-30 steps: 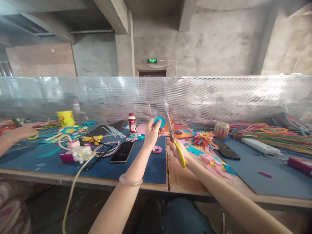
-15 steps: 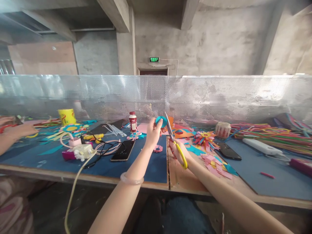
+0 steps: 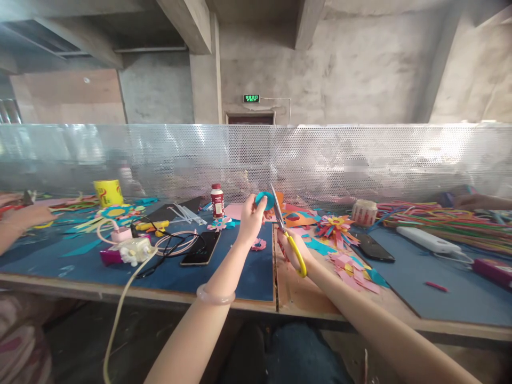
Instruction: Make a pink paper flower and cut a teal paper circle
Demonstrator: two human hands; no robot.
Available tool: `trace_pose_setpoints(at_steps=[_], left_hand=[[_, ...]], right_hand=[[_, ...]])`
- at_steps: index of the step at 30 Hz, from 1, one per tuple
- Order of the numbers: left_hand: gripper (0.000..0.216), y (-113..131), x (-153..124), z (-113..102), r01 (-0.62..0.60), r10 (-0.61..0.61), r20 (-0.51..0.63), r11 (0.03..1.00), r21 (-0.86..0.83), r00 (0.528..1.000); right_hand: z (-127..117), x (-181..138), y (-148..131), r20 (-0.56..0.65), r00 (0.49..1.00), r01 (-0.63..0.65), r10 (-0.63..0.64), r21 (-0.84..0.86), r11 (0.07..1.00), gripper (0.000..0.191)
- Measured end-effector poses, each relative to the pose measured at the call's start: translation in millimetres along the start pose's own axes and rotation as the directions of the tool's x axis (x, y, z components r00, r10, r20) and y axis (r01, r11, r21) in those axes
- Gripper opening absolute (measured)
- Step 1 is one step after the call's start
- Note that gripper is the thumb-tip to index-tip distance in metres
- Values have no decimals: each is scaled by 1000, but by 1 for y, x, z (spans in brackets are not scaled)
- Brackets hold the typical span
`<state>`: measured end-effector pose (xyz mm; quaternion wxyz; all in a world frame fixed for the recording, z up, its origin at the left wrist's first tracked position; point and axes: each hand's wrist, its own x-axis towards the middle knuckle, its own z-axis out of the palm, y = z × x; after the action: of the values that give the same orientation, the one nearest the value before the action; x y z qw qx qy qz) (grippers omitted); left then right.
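A round piece of blue paper is pinched in my left hand, held up over the table. My right hand is closed on yellow-handled scissors, whose blades point up and lie just right of the paper's edge. Whether the blades touch the paper I cannot tell. Below my left hand a small pink paper ring lies on the blue mat. Paper scraps in pink, yellow and blue are heaped to the right of my right hand, near a multicoloured paper flower.
Left of my arms are a phone, a power strip with cables, a red-capped bottle and a yellow tin. To the right lie another phone and a white power bank. Other people's hands show at both sides.
At the far right, another person's arm has come into view over the coloured strips. My hands, the paper and the scissors look almost the same; the view has shifted slightly.
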<state>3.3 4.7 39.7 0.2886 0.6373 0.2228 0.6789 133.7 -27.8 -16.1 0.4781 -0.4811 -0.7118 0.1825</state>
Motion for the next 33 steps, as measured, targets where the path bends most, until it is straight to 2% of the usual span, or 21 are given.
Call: trace_pose_setpoints(at_steps=[6, 33], left_hand=[[31, 1, 2, -3, 4, -4, 9, 1000, -11, 1000], [25, 5, 3, -4, 2, -4, -32, 999, -47, 999]], right_hand=[[0, 1, 7, 12, 1000, 24, -24, -38, 999, 22], [-5, 1, 1, 30, 994, 104, -101, -103, 989, 24]])
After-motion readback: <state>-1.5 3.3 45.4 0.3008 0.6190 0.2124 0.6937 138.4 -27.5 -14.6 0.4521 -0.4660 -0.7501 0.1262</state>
